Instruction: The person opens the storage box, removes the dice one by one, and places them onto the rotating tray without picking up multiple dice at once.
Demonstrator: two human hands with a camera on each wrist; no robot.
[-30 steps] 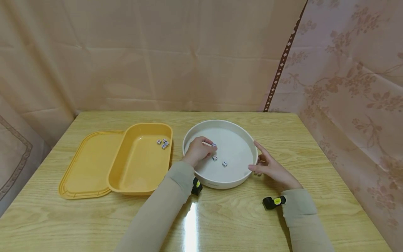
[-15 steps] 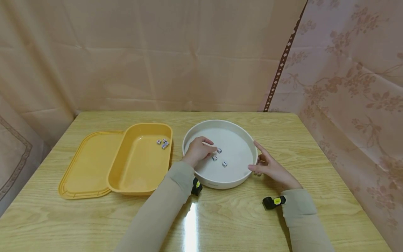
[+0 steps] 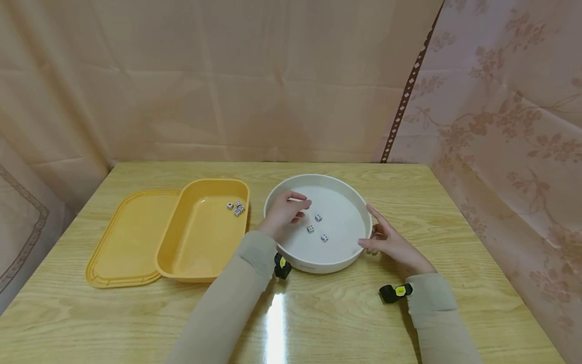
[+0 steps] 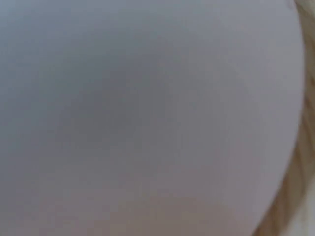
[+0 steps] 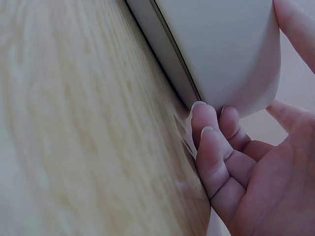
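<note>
A round white dish [image 3: 338, 202] stands on the table, with three white dice lying apart on its floor: a far die [image 3: 318, 218], a left die [image 3: 310, 229] and a near die [image 3: 324, 237]. My left hand [image 3: 284, 211] is over the dish's left side, fingers loosely bent, and no die shows between them. With thumb and fingers my right hand [image 3: 393, 242] holds the dish's right side. In the right wrist view, several curled fingertips touch the low edge of the dish [image 5: 226, 49]. The left wrist view is mostly blurred white dish surface.
Left of the dish is a yellow rectangular box [image 3: 200, 237] with several dice [image 3: 239, 210] near its right wall. A yellow lid [image 3: 132, 237] lies flat beside it, partly behind the box. Curtains [image 3: 254, 91] hang behind the wooden table [image 3: 327, 313].
The far die has left my left fingertips and lies on the dish floor. My left hand has drawn back slightly left and away from it. The right hand keeps its place.
</note>
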